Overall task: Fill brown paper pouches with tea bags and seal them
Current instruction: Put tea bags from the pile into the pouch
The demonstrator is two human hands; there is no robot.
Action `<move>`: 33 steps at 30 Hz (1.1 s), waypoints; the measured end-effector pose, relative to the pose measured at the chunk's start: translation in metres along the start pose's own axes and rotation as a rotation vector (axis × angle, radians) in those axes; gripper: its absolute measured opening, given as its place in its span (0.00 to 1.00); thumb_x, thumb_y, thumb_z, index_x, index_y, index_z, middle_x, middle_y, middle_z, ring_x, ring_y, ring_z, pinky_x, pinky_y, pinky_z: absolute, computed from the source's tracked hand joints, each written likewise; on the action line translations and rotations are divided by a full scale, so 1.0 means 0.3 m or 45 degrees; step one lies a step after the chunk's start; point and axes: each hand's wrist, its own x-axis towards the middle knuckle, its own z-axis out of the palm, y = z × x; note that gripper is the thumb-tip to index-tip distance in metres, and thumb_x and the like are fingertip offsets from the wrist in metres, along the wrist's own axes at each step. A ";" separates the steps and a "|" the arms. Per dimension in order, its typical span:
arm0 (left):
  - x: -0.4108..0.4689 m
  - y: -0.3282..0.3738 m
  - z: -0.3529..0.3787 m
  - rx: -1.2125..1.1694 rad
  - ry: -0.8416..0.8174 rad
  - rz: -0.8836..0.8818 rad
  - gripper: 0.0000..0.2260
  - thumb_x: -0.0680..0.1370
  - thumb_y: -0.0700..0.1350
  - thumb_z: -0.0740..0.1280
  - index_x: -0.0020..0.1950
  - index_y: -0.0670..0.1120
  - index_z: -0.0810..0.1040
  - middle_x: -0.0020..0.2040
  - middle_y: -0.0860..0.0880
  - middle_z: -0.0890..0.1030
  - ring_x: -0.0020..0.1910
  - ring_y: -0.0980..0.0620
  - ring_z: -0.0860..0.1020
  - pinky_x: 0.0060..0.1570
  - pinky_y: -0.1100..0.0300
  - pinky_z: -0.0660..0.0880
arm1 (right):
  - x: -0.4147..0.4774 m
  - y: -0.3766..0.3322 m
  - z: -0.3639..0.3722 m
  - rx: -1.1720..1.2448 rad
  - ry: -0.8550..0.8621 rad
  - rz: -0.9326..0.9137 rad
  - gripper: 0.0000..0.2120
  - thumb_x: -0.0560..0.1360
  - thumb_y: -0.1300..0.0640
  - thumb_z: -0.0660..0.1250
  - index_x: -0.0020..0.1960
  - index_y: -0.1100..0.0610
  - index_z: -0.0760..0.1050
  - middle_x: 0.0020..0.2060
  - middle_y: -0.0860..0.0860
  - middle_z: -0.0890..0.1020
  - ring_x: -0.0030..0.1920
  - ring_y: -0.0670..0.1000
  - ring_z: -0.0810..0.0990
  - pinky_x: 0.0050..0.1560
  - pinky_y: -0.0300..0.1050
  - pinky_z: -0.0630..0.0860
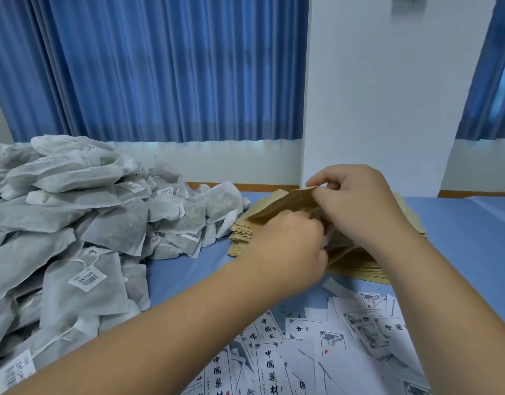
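1. Head view, hands: the right hand (pixel 357 206) is raised over the stack of brown pouches (pixel 359 266). Its thumb and fingertips are pressed together, pinching the upper edge of one brown pouch (pixel 285 203), which is lifted at a slant above the stack.
2. Head view, other hand: the left hand (pixel 291 246) sits just below and beside the right, knuckles towards the camera. Its fingers are curled in against the underside of the lifted pouch. I cannot tell whether they clamp the pouch, something else or nothing, as the fingertips are hidden.
3. Head view, task things: the stack lies fanned on the blue table cover (pixel 188 275), at the middle of the table under both hands. A large heap of white tea bags (pixel 74 223) with small barcode tags fills the table's left side, its edge touching the stack.
4. Head view, surroundings: loose white printed slips (pixel 331 337) lie scattered at the near right. Behind the table hang blue curtains (pixel 160 67), beside a white pillar (pixel 388 95).
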 end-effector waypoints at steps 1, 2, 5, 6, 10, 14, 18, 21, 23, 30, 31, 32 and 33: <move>0.001 0.002 -0.002 -0.171 -0.063 -0.011 0.10 0.76 0.47 0.62 0.38 0.46 0.66 0.34 0.52 0.68 0.36 0.51 0.69 0.36 0.60 0.65 | 0.002 0.002 -0.004 0.003 0.023 0.013 0.12 0.70 0.63 0.64 0.40 0.48 0.81 0.24 0.38 0.75 0.31 0.38 0.74 0.30 0.27 0.64; -0.001 0.005 -0.007 -0.360 -0.110 -0.055 0.10 0.75 0.49 0.62 0.36 0.47 0.68 0.33 0.53 0.70 0.34 0.53 0.70 0.34 0.60 0.65 | 0.003 0.004 -0.008 0.001 0.041 0.025 0.12 0.70 0.63 0.63 0.41 0.48 0.82 0.24 0.39 0.75 0.32 0.38 0.74 0.30 0.27 0.65; -0.012 -0.003 -0.009 -0.671 -0.021 -0.180 0.11 0.74 0.50 0.67 0.36 0.48 0.71 0.30 0.54 0.72 0.29 0.58 0.69 0.29 0.63 0.66 | 0.004 0.005 -0.016 0.016 0.066 0.037 0.12 0.70 0.63 0.63 0.44 0.50 0.82 0.28 0.42 0.74 0.33 0.40 0.74 0.33 0.31 0.66; -0.012 -0.007 -0.007 -0.651 0.036 -0.195 0.12 0.75 0.49 0.67 0.35 0.47 0.71 0.29 0.53 0.72 0.29 0.57 0.68 0.29 0.62 0.66 | 0.003 0.003 -0.015 0.036 0.066 0.034 0.12 0.70 0.62 0.63 0.43 0.49 0.82 0.28 0.42 0.74 0.32 0.39 0.74 0.32 0.30 0.66; 0.012 -0.022 0.021 -0.107 0.060 -0.168 0.11 0.78 0.48 0.63 0.38 0.45 0.76 0.34 0.51 0.75 0.38 0.50 0.69 0.36 0.57 0.67 | -0.002 -0.018 0.001 0.113 0.046 0.001 0.12 0.71 0.63 0.63 0.42 0.48 0.81 0.25 0.40 0.74 0.31 0.39 0.74 0.34 0.31 0.67; 0.068 -0.013 0.035 0.205 -0.070 -0.269 0.13 0.78 0.45 0.62 0.34 0.46 0.66 0.31 0.52 0.66 0.34 0.49 0.68 0.29 0.59 0.60 | -0.008 -0.042 0.012 0.136 0.057 -0.063 0.13 0.71 0.64 0.63 0.42 0.47 0.80 0.24 0.36 0.75 0.32 0.33 0.73 0.32 0.23 0.66; 0.094 -0.004 0.059 -0.039 -0.173 -0.354 0.05 0.77 0.40 0.62 0.42 0.41 0.74 0.39 0.45 0.77 0.44 0.43 0.79 0.37 0.56 0.71 | -0.016 -0.035 0.024 0.028 0.060 -0.059 0.13 0.71 0.63 0.63 0.45 0.48 0.82 0.25 0.40 0.73 0.32 0.36 0.73 0.32 0.25 0.65; 0.057 -0.030 0.032 -0.274 -0.043 -0.163 0.04 0.76 0.41 0.63 0.46 0.42 0.76 0.45 0.43 0.79 0.45 0.43 0.78 0.39 0.56 0.71 | -0.015 -0.020 0.022 -0.089 0.116 -0.038 0.12 0.71 0.61 0.63 0.45 0.48 0.83 0.26 0.40 0.72 0.34 0.43 0.72 0.38 0.38 0.69; 0.007 -0.060 -0.001 -0.346 0.066 0.016 0.04 0.76 0.41 0.63 0.44 0.41 0.76 0.44 0.46 0.80 0.44 0.47 0.77 0.41 0.55 0.72 | -0.011 -0.012 0.019 -0.122 0.131 0.000 0.12 0.71 0.60 0.64 0.46 0.47 0.82 0.27 0.41 0.72 0.36 0.47 0.73 0.42 0.42 0.72; -0.134 -0.311 -0.149 0.068 0.396 -0.380 0.14 0.75 0.54 0.57 0.32 0.51 0.72 0.28 0.54 0.73 0.31 0.53 0.72 0.30 0.59 0.63 | -0.014 0.011 0.022 -0.108 0.061 0.088 0.11 0.71 0.59 0.64 0.44 0.45 0.81 0.28 0.43 0.73 0.34 0.45 0.73 0.38 0.43 0.72; -0.124 -0.375 -0.157 0.234 0.301 -0.458 0.10 0.76 0.52 0.59 0.38 0.52 0.76 0.36 0.54 0.77 0.38 0.50 0.76 0.33 0.58 0.66 | -0.014 0.012 0.023 -0.103 0.052 0.091 0.11 0.71 0.59 0.64 0.44 0.45 0.81 0.28 0.43 0.73 0.33 0.44 0.72 0.37 0.42 0.70; -0.113 -0.439 -0.157 0.414 0.167 -0.530 0.07 0.77 0.50 0.60 0.48 0.53 0.77 0.47 0.53 0.79 0.46 0.48 0.78 0.37 0.57 0.70 | -0.014 0.013 0.024 -0.102 0.040 0.093 0.11 0.71 0.59 0.64 0.44 0.45 0.81 0.28 0.43 0.73 0.33 0.44 0.72 0.36 0.41 0.68; -0.107 -0.499 -0.148 0.577 -0.002 -0.604 0.11 0.77 0.47 0.62 0.59 0.52 0.75 0.56 0.50 0.76 0.54 0.46 0.76 0.42 0.55 0.72 | -0.015 0.015 0.026 -0.104 0.030 0.093 0.11 0.71 0.59 0.64 0.45 0.45 0.81 0.28 0.43 0.72 0.33 0.44 0.72 0.36 0.41 0.68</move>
